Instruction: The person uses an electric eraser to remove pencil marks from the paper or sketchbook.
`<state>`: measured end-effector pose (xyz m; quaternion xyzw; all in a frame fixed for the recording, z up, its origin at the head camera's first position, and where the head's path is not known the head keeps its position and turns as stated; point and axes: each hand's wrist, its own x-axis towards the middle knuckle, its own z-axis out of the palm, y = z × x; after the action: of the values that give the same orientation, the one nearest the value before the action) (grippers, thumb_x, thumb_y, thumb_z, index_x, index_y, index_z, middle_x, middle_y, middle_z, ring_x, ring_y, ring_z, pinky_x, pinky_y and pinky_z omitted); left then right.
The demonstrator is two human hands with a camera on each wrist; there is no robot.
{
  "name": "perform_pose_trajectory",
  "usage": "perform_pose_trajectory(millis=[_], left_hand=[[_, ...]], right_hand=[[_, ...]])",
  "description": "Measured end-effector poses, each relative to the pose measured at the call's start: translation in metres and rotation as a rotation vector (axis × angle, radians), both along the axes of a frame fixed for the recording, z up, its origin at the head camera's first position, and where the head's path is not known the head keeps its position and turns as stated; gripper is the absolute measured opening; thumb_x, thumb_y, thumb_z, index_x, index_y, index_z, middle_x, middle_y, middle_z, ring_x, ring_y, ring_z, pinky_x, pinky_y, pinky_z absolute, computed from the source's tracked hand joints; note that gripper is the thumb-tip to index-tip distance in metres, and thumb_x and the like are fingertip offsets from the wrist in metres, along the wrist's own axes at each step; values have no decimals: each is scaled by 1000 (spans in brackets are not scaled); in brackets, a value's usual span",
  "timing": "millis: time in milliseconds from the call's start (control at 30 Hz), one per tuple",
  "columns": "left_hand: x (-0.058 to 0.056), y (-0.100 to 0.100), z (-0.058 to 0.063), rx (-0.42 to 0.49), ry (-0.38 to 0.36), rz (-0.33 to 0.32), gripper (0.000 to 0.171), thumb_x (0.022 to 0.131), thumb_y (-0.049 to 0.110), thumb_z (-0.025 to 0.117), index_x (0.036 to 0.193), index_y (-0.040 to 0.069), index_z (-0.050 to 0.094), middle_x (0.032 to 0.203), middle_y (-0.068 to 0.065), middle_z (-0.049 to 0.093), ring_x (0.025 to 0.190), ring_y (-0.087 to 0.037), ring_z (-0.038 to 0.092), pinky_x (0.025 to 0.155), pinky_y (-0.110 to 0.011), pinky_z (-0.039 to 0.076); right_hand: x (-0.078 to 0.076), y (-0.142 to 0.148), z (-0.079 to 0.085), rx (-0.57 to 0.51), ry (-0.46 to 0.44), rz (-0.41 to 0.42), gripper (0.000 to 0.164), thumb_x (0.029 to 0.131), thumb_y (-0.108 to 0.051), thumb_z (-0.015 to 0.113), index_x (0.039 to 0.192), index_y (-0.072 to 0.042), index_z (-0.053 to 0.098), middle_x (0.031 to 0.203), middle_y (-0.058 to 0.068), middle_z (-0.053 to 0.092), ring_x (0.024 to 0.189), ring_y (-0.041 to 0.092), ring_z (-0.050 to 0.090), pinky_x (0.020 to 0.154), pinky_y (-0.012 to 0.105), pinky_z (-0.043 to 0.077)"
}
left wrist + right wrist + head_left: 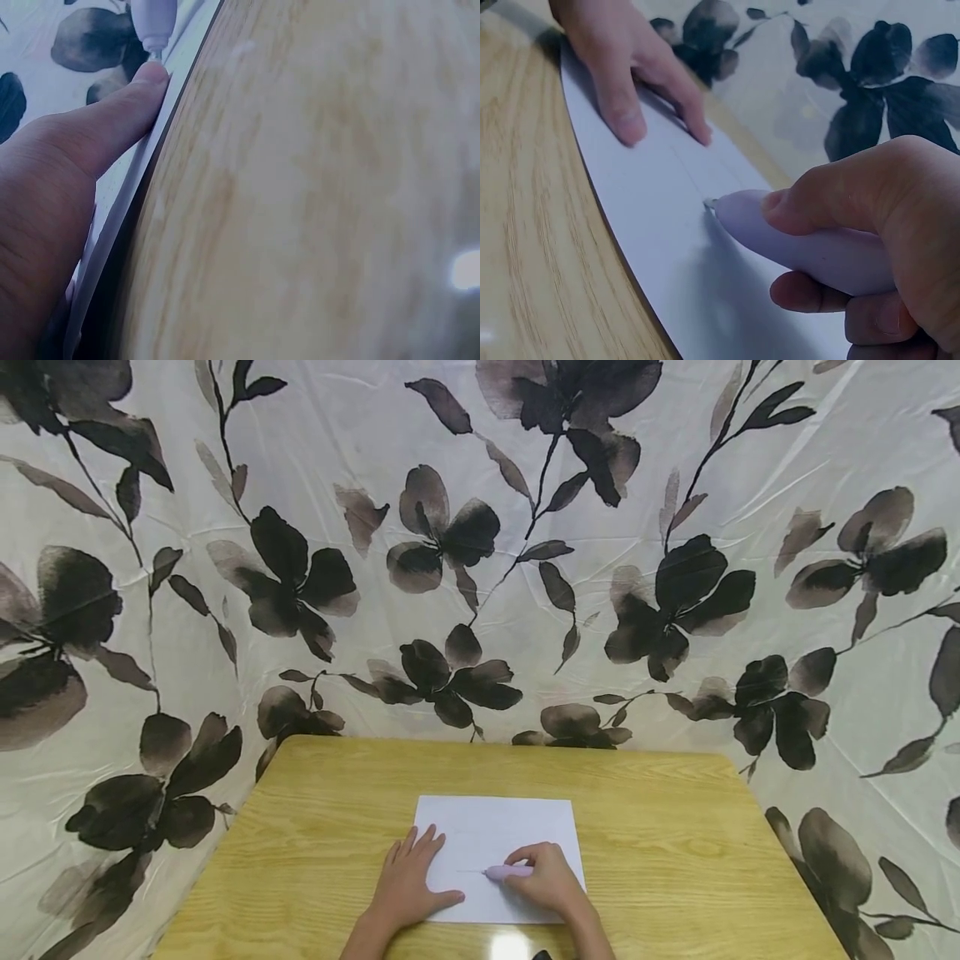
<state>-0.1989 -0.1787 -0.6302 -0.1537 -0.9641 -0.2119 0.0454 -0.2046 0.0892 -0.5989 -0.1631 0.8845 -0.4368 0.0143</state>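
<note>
A white sheet of paper [495,827] lies on the wooden table. My left hand [411,878] rests on its left side with the fingers spread and the thumb pointing right. My right hand [547,878] grips a thick lavender pen-shaped tool [506,872] above the sheet's right half. In the right wrist view, the tool's thin metal tip [711,203] meets the paper, pointing toward the left hand. A thin, faint line [468,871] runs leftward from the tip. In the left wrist view, the left thumb [124,112] partly hides the tip.
The yellow wood-grain table [675,835] extends around the sheet on all sides. Behind and beside it hangs a pale cloth [570,635] with dark flowers. A small dark object [542,955] shows at the bottom edge, near a bright reflection on the table.
</note>
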Motion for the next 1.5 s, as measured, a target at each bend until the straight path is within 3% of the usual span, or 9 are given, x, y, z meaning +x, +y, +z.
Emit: perform_pose_trajectory(millis=[200, 700, 1033, 1267, 1500], left_hand=[[1, 0, 1, 4, 6, 10, 100, 69, 78, 63, 142, 12, 50, 153, -10, 36, 143, -39, 21, 111, -62, 16], [1, 1, 3, 23, 19, -2, 99, 69, 77, 64, 141, 11, 51, 152, -11, 38, 142, -40, 22, 110, -62, 17], [2, 2, 4, 17, -10, -1, 99, 70, 77, 64, 142, 11, 50, 153, -10, 36, 143, -39, 20, 111, -63, 16], [2, 3, 6, 8, 8, -10, 99, 70, 77, 64, 143, 12, 50, 153, -10, 37, 142, -39, 22, 111, -62, 17], [3, 2, 4, 2, 4, -3, 99, 69, 78, 63, 142, 12, 50, 153, -10, 37, 142, -39, 22, 110, -62, 17]], right_hand=[[1, 2, 0, -9, -1, -11, 7, 74, -20, 79, 81, -20, 77, 81, -12, 69, 63, 6, 54, 54, 23, 47], [1, -1, 3, -10, -24, -20, 17, 77, -37, 81, 80, -21, 77, 76, -11, 68, 61, 7, 53, 53, 24, 47], [0, 2, 3, -2, -6, -22, 10, 77, -29, 81, 80, -20, 77, 81, -11, 69, 66, 7, 54, 57, 24, 47], [-3, -2, 3, -18, -43, -1, 22, 78, -42, 80, 80, -21, 78, 75, -12, 67, 60, 7, 53, 52, 24, 47], [1, 2, 5, -2, -24, -24, 18, 77, -37, 81, 80, -20, 77, 77, -11, 67, 64, 8, 54, 55, 24, 46]])
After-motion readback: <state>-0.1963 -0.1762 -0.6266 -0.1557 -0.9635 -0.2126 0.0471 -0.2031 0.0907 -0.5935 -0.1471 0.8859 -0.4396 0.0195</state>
